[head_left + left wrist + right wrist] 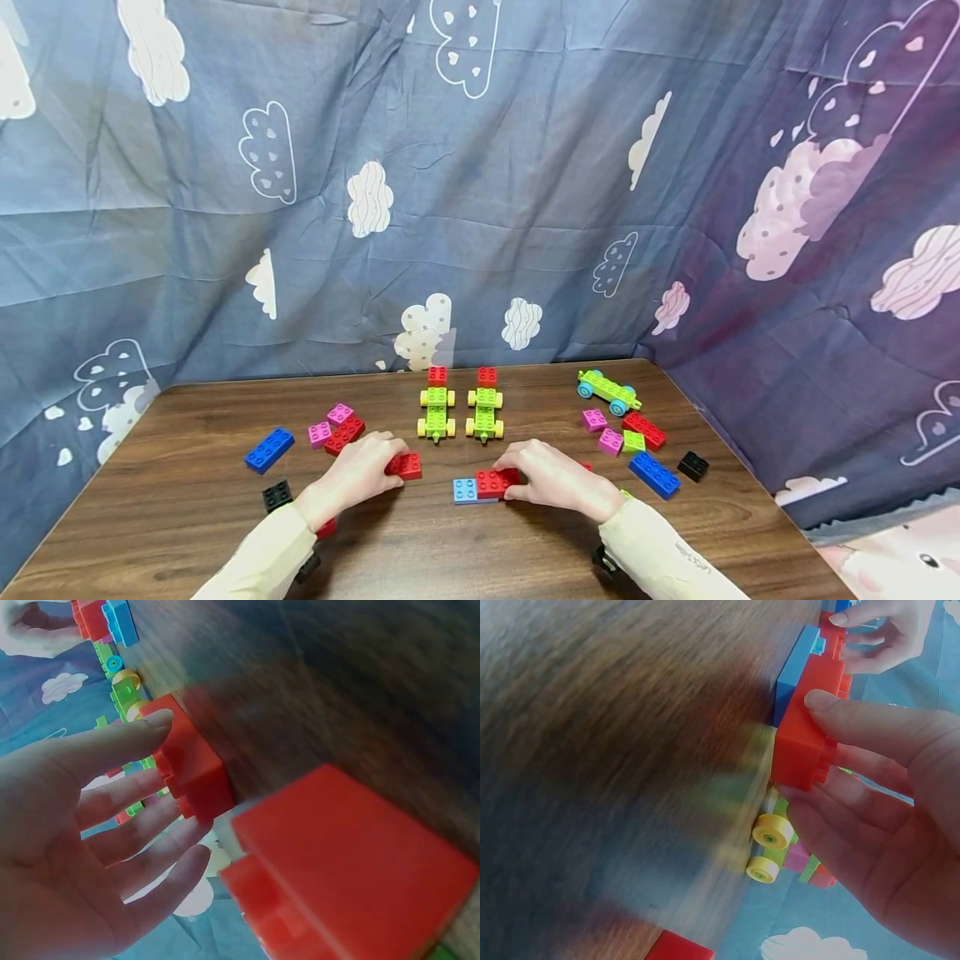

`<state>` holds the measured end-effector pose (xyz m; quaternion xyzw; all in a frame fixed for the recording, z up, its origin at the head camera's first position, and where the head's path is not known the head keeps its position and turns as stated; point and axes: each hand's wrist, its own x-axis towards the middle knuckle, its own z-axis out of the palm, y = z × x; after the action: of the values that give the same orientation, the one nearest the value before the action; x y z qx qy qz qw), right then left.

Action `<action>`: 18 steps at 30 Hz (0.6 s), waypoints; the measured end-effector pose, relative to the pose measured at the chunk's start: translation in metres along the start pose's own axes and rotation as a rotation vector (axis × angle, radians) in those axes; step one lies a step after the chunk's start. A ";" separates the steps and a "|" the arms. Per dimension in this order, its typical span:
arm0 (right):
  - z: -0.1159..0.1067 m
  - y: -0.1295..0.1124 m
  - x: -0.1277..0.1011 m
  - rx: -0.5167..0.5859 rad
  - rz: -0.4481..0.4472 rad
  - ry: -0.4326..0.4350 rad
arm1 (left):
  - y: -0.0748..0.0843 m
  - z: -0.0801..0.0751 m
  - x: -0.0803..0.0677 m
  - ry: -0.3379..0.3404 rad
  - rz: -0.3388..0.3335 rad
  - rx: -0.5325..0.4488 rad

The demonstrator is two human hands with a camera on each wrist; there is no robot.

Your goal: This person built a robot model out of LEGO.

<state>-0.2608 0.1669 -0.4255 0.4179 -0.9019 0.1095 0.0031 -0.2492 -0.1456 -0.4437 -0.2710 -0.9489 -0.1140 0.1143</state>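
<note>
Red brick point(406, 466) lies on the tabletop point(187, 500) at about 7 o'clock from the two green wheeled carts point(437, 412), and the left hand point(360, 473) touches it with nearly straight fingers, so this grip is open and not closed around it. A second red brick point(495, 483) sits on a light blue brick point(465, 491) at about 5 o'clock from the carts. The right hand point(551, 479) has its thumb and fingers curled on this second brick, which the right wrist view shows clearly. To do this well, I think the right hand should press straight down with the studs lined up, while the blue brick stays flat on the tabletop. The left wrist view is blurred, so probably the fingertips only rest against the side of the first brick. This brick lies at 3 o'clock from the left palm.
</note>
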 end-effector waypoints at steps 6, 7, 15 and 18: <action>0.000 0.001 0.000 0.001 -0.003 -0.002 | 0.000 0.000 0.001 -0.005 0.003 -0.026; 0.000 0.001 0.000 0.002 -0.003 -0.003 | 0.000 0.000 0.001 -0.008 0.002 -0.031; 0.000 0.001 0.001 0.005 0.002 -0.009 | 0.004 0.000 0.004 0.002 0.025 -0.049; -0.001 0.000 0.001 0.005 0.002 -0.010 | 0.008 -0.001 0.006 0.000 0.030 -0.056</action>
<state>-0.2616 0.1664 -0.4247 0.4177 -0.9019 0.1099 -0.0025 -0.2500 -0.1363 -0.4398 -0.2883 -0.9412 -0.1386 0.1084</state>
